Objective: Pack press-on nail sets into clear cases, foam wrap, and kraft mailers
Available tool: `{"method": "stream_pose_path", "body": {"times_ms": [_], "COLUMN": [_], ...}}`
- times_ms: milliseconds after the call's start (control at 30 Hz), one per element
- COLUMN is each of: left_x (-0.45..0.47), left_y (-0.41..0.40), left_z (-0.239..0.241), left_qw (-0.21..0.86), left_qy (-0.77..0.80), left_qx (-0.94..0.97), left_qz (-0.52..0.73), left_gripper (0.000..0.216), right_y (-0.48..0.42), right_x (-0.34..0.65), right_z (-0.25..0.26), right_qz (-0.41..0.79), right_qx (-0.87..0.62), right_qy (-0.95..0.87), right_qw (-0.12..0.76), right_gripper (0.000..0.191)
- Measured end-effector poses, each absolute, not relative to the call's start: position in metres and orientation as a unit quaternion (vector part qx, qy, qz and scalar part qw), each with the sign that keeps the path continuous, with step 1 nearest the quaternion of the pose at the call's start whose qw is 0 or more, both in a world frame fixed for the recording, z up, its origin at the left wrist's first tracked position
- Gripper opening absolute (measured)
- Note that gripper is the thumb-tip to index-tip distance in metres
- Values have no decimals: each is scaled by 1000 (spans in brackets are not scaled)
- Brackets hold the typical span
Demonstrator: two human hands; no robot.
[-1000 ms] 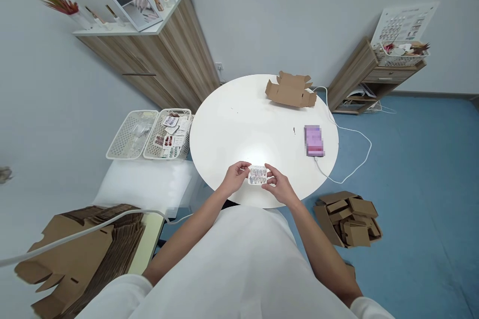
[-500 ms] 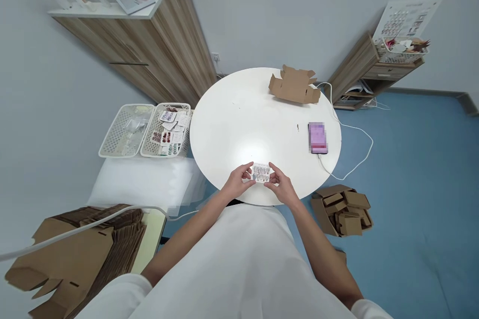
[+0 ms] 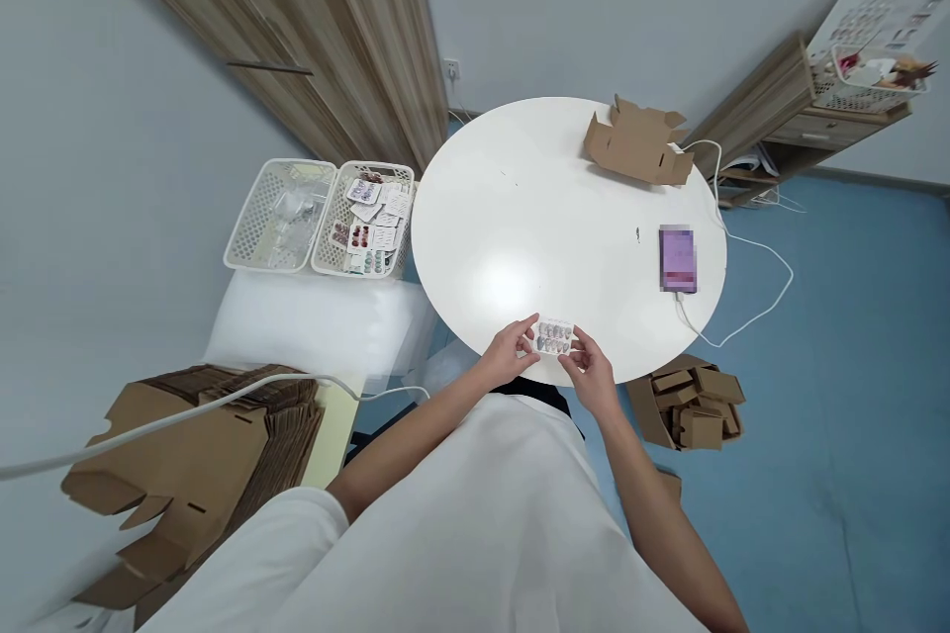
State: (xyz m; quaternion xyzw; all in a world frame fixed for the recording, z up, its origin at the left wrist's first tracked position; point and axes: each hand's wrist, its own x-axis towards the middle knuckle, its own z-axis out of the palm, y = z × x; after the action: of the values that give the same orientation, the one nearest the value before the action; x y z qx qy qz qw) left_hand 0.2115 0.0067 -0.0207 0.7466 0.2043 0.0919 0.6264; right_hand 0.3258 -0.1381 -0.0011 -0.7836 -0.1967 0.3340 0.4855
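Note:
A small white card of press-on nails (image 3: 553, 337) is held between my two hands, over the near edge of the round white table (image 3: 475, 178). Two rows of shiny, pale nails face up on it. My left hand (image 3: 511, 352) pinches the card's left edge between thumb and fingers. Gripping its right edge is my right hand (image 3: 591, 371), with the thumb at the lower corner.
An unfolded cardboard box (image 3: 639, 144) and a purple-screened phone (image 3: 678, 259) with a cable lie on the table. To the left are a basket of nail cards (image 3: 363, 262), a basket of clear packets (image 3: 259, 227) and flat cardboard stacks (image 3: 193, 445). A carton of boxes (image 3: 660, 415) stands right.
My view has shifted, so the table and baskets sit differently in frame. Both hands still hold the nail card, which looks slightly tilted now.

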Motion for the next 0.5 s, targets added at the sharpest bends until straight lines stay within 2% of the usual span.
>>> {"method": "stream_pose_path", "body": {"times_ms": [200, 500], "left_x": [205, 213], "left_y": [10, 5], "left_z": [-18, -25], "left_qw": [621, 622], "left_qy": [189, 183], "left_qx": [757, 757], "left_qz": [76, 80], "left_gripper": [63, 64], "right_y": [-138, -142], "right_x": [316, 316], "right_z": [-4, -9], "right_qz": [317, 317], "right_qx": [-784, -777], "right_qy": [-170, -113], "right_qw": [506, 533], "right_gripper": [56, 60]}}
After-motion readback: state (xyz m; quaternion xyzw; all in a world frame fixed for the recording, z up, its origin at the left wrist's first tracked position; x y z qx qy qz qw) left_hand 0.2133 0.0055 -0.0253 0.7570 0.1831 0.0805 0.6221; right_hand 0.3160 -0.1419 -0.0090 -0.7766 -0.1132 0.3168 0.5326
